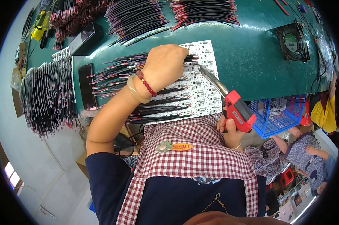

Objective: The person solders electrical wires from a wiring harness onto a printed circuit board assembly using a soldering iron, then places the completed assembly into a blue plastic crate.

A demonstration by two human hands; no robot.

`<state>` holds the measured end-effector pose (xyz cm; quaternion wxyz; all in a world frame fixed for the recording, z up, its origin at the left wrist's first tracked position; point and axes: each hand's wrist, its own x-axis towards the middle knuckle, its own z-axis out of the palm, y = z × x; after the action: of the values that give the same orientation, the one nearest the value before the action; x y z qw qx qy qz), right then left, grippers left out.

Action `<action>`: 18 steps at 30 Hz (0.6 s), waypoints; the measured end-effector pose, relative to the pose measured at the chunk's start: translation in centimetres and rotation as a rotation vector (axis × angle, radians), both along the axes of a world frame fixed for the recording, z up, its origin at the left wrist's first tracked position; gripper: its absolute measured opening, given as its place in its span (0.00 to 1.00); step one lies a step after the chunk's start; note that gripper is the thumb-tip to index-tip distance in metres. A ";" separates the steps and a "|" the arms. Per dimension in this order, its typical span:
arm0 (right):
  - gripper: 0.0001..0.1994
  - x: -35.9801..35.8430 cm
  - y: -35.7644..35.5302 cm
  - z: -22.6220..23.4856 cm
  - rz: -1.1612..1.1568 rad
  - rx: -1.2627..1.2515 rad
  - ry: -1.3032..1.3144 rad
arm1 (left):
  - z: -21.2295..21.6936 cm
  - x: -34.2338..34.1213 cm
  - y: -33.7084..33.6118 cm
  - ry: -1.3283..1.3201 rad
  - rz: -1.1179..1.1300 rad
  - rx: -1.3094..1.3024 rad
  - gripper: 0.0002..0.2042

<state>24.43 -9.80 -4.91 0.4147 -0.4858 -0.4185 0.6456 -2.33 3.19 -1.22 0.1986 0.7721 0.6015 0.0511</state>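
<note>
Head view. One white circuit panel [203, 88], printed with rows of small repeated pads, lies flat on the green tabletop [252, 56] at its near edge. One red soldering gun [237, 110], metal tip reaching over the panel. Black wires [113, 73] with red ends: several fanned bundles, too many to count. One black fan [292, 41]; one blue basket [280, 114].

Left hand [164, 65] pinches wires against the panel. Right hand [229, 129] is clamped on the gun's grip.
</note>
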 end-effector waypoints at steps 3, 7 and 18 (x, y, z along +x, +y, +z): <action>0.26 -0.3 0.2 -0.2 -0.046 0.065 0.027 | -0.2 -0.2 -0.2 0.022 -0.005 0.004 0.07; 0.27 -0.6 0.3 -1.1 -0.059 0.145 0.096 | 0.2 -0.7 -1.0 -0.038 -0.023 0.035 0.07; 0.27 -1.9 1.7 -1.8 -0.009 0.196 0.159 | 5.0 0.9 -6.1 -0.432 0.409 0.149 0.09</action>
<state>22.58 -8.11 -6.75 0.4951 -0.3922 -0.4432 0.6361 -1.42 -2.92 3.80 0.2504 0.6187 0.6830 0.2968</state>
